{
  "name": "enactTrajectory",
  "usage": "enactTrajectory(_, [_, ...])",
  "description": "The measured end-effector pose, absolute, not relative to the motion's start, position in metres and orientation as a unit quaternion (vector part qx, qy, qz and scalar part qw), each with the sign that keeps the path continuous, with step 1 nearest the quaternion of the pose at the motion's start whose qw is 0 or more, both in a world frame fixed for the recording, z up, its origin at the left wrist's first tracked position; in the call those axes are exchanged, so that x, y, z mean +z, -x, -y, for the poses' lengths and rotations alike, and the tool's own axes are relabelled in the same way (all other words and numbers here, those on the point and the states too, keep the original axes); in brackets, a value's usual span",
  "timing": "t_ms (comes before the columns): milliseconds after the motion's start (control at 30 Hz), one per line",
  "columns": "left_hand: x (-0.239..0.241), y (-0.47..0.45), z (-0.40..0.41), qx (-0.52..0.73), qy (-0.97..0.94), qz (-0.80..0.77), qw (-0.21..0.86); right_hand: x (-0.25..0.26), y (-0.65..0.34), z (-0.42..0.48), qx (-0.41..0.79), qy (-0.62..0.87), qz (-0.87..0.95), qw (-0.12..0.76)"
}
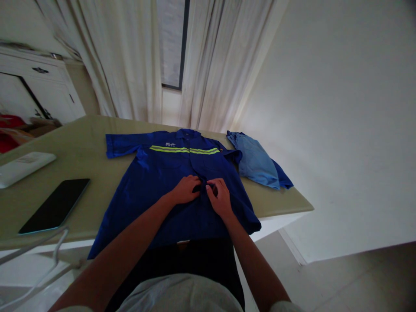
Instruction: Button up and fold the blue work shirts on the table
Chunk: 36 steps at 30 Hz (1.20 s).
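A dark blue short-sleeved work shirt (162, 173) lies spread front side up on the table, its collar toward the curtains. Yellow-green and grey reflective stripes cross its chest, with a small white logo above them. My left hand (186, 189) pinches the front placket from the left, fingers curled. Close beside it, my right hand (220, 196) grips the same placket edge between thumb and fingers. The cloth is slightly raised between both hands. Any button there is too small to make out. The shirt's lower hem hangs over the table's near edge.
On the greenish table (97, 125), folded light and dark blue clothes (258, 162) lie at the right. A black tablet (55, 206) and a white box-like device (27, 167) are at the left. White cables (56, 251) hang near the front left. A wall (341, 130) stands at the right.
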<state>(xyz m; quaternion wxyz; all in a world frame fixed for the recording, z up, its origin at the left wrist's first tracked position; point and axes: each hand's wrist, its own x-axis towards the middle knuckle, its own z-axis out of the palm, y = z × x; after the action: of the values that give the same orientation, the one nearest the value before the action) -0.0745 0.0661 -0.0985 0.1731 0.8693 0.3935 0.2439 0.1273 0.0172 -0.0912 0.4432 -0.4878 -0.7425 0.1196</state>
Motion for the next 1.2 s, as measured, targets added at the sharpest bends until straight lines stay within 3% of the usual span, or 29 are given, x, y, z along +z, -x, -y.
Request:
enactTrajectory(100, [-0.101, 0.072, -0.054, 0.209, -0.891, -0.396, 0.074, -0.083, -0.119, -0.029, 0.101, 0.479, 0.769, 0.411])
enactTrajectory(233, [-0.107, 0.069, -0.039, 0.164, -0.906, -0.388, 0.039, -0.069, -0.097, -0.067, 0.055, 0.467, 0.827, 0.308])
enactTrajectory(367, [-0.11, 0.068, -0.023, 0.146, -0.907, -0.395, 0.019, -0.073, -0.08, -0.109, 0.133, 0.464, 0.85, 0.21])
enactTrajectory(533, [-0.103, 0.072, -0.023, 0.135, -0.908, -0.392, 0.061, -0.1, -0.091, -0.131, 0.275, 0.455, 0.779, 0.333])
enactTrajectory(633, [-0.088, 0.075, -0.05, 0.141, -0.901, -0.377, 0.164, -0.109, -0.104, -0.133, 0.283, 0.436, 0.758, 0.395])
enactTrajectory(733, [-0.077, 0.078, -0.083, 0.195, -0.84, -0.428, 0.27, -0.112, -0.11, -0.133, 0.261, 0.437, 0.769, 0.387])
enactTrajectory(867, [-0.084, 0.081, -0.099, 0.283, -0.733, -0.595, 0.17, -0.112, -0.11, -0.128, 0.228, 0.478, 0.749, 0.398])
enactTrajectory(1000, [-0.099, 0.085, -0.091, 0.277, -0.74, -0.61, 0.055, -0.11, -0.109, -0.123, 0.203, 0.452, 0.748, 0.442])
enactTrajectory(1200, [-0.101, 0.092, -0.092, 0.238, -0.786, -0.552, 0.142, -0.109, -0.108, -0.117, 0.227, 0.406, 0.782, 0.414])
